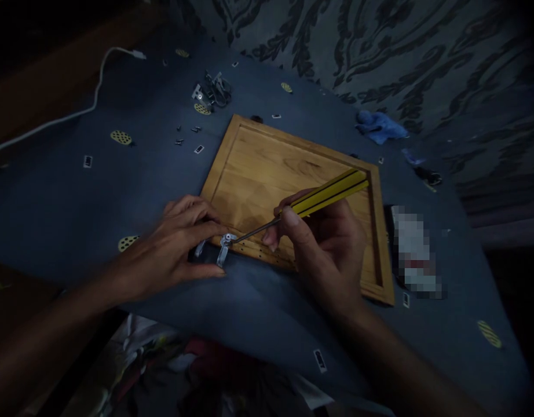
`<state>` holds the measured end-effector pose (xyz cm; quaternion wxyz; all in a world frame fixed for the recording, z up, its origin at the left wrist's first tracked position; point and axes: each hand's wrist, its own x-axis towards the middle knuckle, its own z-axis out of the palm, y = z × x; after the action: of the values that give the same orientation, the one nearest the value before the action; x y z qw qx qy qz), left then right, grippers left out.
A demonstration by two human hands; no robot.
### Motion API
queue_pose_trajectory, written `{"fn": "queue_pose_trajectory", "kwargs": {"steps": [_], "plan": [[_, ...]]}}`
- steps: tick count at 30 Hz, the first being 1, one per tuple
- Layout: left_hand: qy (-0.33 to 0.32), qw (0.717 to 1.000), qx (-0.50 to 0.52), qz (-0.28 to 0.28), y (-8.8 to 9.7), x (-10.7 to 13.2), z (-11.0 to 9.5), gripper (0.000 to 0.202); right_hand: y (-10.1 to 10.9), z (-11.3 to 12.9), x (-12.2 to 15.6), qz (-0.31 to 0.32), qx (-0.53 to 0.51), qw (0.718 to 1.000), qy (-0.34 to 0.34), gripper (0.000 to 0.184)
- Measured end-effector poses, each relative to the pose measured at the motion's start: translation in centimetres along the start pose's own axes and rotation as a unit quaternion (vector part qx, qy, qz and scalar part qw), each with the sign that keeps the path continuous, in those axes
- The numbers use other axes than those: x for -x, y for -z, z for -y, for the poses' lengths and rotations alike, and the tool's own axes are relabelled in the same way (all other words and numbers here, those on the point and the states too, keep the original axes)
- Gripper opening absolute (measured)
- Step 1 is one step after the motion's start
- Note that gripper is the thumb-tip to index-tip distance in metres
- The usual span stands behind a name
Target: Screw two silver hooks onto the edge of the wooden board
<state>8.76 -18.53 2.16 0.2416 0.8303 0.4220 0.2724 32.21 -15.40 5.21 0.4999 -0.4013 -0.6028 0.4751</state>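
I had the right grip (332,249) clasped round a screwdriver (330,194), its tip, dimly seen, apparently against a hinge (224,250); the left grip (174,249) pinched that hinge beside a board (271,168).

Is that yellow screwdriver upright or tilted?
Tilted. In the right hand, the yellow screwdriver slants, its handle toward the picture's upper right, its shaft running down to the metal fitting at the edge of the wooden board.

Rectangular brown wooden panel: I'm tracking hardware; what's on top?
At the near edge of the panel, a silver metal fitting with a screw; left hand, right hand and yellow-handled screwdriver hide the wood beneath.
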Motion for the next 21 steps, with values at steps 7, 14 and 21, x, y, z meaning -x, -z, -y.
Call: {"fn": "queue_pose_trajectory", "kwargs": {"steps": [7, 14, 21], "plan": [[-0.014, 1.000, -0.011, 0.002, 0.02, -0.06, 0.05, 0.049, -0.13, -0.10, 0.24, 0.010, 0.021, 1.000, 0.008, 0.029], [-0.011, 1.000, -0.017, 0.008, -0.03, -0.03, 0.07, 0.047, -0.52, 0.28, 0.54, 0.040, 0.024, 0.998, 0.049, 0.016], [-0.007, 1.000, 0.003, 0.002, 0.09, -0.08, -0.02, 0.047, -0.58, 0.67, 0.83, 0.054, 0.059, 0.994, 0.070, 0.015]]}}
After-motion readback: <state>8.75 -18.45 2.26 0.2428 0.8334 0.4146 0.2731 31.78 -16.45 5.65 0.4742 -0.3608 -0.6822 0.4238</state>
